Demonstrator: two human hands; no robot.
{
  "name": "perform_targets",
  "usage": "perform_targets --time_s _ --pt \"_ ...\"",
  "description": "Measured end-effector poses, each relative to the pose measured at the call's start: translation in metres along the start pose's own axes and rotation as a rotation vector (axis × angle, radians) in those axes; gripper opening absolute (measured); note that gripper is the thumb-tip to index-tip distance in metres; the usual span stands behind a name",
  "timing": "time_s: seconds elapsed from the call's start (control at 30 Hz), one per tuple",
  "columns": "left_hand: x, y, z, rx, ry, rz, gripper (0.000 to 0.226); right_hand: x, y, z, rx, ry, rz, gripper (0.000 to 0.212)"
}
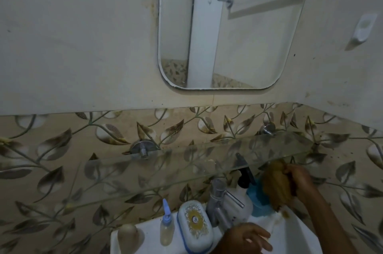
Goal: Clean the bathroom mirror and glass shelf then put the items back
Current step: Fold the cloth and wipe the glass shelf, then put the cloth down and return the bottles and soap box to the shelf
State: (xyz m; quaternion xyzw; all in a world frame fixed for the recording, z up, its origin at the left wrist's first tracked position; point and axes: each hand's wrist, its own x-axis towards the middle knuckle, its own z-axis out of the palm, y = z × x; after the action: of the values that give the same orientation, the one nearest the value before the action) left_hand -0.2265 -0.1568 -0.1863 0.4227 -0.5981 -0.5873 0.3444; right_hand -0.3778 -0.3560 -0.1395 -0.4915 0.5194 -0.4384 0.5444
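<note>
The mirror (238,31) hangs on the wall above a bare glass shelf (186,162) held by two chrome brackets. My right hand (298,177) is under the shelf's right end, closed around a bunched yellow-brown cloth (275,183). My left hand (246,237) hovers over the white sink (294,233) with fingers spread, holding nothing. On the sink rim stand a beige bottle (127,237), a small blue-capped bottle (166,226), a white soap box with a gold pattern (195,224), a white pump bottle with black nozzle (244,193) and a blue container (259,197).
A chrome tap (219,199) rises at the back of the sink between the soap box and pump bottle. Leaf-patterned tiles cover the wall behind the shelf. A white wall-mounted holder (363,27) is on the right wall.
</note>
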Motion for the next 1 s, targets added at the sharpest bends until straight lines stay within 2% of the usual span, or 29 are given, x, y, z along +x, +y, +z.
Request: perform_targets --time_s 0.07,0.2,0.3,0.43,0.5,0.63,0.83,0.9,1.0 --pt "0.001 0.004 -0.002 -0.014 0.134 0.042 0.023 0.004 0.003 0.0 -0.112 0.166 -0.005 0.015" --pt "0.008 0.0 -0.014 0.035 0.289 0.015 0.03 0.015 0.022 0.006 -0.466 0.119 -0.159 0.023" --pt "0.008 0.001 -0.019 0.071 0.328 0.046 0.032 0.013 0.028 0.007 -0.575 0.114 -0.209 0.023" --pt "0.007 0.002 -0.021 0.087 0.382 0.059 0.034 0.011 0.036 0.006 -0.685 0.101 -0.274 0.055" --pt "0.007 0.004 -0.022 0.114 0.385 0.065 0.032 0.017 0.043 0.002 -0.734 0.107 -0.259 0.052" --pt "0.005 0.006 -0.025 0.15 0.395 0.099 0.033 0.03 0.058 -0.011 -0.758 0.097 -0.267 0.062" --pt "-0.003 0.006 -0.024 0.213 0.406 0.142 0.035 0.022 0.06 -0.013 -0.778 0.098 -0.272 0.051" --pt "-0.011 0.012 -0.022 0.236 0.422 0.167 0.036 0.011 0.058 -0.012 -0.733 0.164 -0.295 0.043" --pt "-0.035 0.023 -0.023 0.284 0.449 0.207 0.034 -0.03 0.046 -0.006 -0.464 0.392 -0.301 0.037"
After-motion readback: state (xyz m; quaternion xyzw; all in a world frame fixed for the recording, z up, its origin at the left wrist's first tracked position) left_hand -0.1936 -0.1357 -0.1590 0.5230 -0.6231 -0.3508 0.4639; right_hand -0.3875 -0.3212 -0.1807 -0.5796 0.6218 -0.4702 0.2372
